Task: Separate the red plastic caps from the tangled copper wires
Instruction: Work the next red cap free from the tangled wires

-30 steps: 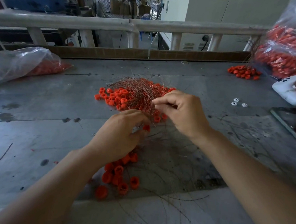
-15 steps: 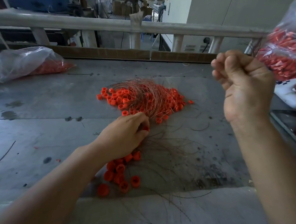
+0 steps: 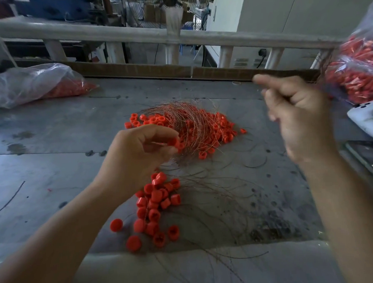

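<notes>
Near edge, 6 o'clock: freed caps (image 3: 156, 210) lie heaped on the grey counter (image 3: 51, 137), with bare strands (image 3: 218, 222) strewn at their 3 o'clock.
Left hand (image 3: 136, 157): it hovers above that heap, thumb and fingers pinching one red cap (image 3: 173, 142) at the tangle's near edge.
Right hand (image 3: 296, 114): up at 2 o'clock, fingers curled in, blurred. Can't tell whether a wire is in them.
Tangle, 12 o'clock: copper wires (image 3: 193, 121) draped over more tangled caps (image 3: 221, 128).
Far corners: clear bag (image 3: 27, 84) at 10 o'clock, fuller bag (image 3: 359, 71) at 2, both holding red pieces.
</notes>
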Demonstrator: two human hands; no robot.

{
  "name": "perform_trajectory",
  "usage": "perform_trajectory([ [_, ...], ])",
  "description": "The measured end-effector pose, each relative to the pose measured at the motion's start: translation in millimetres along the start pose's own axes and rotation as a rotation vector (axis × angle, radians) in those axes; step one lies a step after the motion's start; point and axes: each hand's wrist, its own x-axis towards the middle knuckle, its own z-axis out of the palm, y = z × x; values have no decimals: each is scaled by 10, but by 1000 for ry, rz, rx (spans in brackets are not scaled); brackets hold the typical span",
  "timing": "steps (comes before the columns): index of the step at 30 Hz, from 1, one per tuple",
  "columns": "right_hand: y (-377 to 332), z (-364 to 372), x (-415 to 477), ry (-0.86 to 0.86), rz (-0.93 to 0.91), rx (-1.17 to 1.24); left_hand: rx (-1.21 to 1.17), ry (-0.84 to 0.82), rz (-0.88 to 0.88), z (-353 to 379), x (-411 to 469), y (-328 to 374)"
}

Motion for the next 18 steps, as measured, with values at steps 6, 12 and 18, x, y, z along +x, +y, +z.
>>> perform_trajectory([
  [6, -99, 389, -280, -398, 14, -16, -186, -55, -31, 60, -49, 80],
  [12, -122, 433, -330, -382, 0, 38, -223, -65, -39, 55, -60, 100],
  [18, -115, 440, -339, -444, 15, -156, -244, -70, -54, 44, -61, 87],
])
